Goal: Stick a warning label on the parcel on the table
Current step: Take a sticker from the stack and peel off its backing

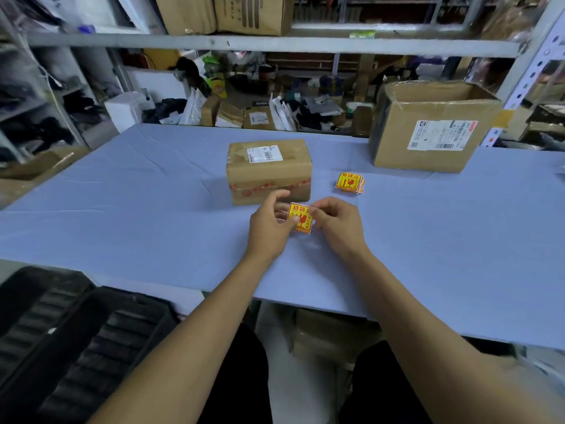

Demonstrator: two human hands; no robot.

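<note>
Left hand (269,231): centre of the frame, thumb and fingers pinched on the left edge of the warning label (301,218); index finger raised above it.
Right hand (337,223): just right of the left hand, fingertips closed on the label's upper right corner.
Warning label: yellow square with red print, held between both hands just above the table (122,209), slightly tilted; whether backing paper is attached cannot be told.
Parcel (269,171): brown taped carton with a white shipping slip on top, resting on the table directly above the hands in the frame, near the label but not touching it.
Label stack (350,182): more yellow labels lying flat on the table, right of the parcel and apart from it.
Open carton (428,127): larger brown box, upper right of the frame, flaps open, white slip on its front face.
Table: covered in light blue sheeting, mildly creased.
Shelving (275,44): grey metal racks across the top of the frame, cluttered with boxes and bags.
</note>
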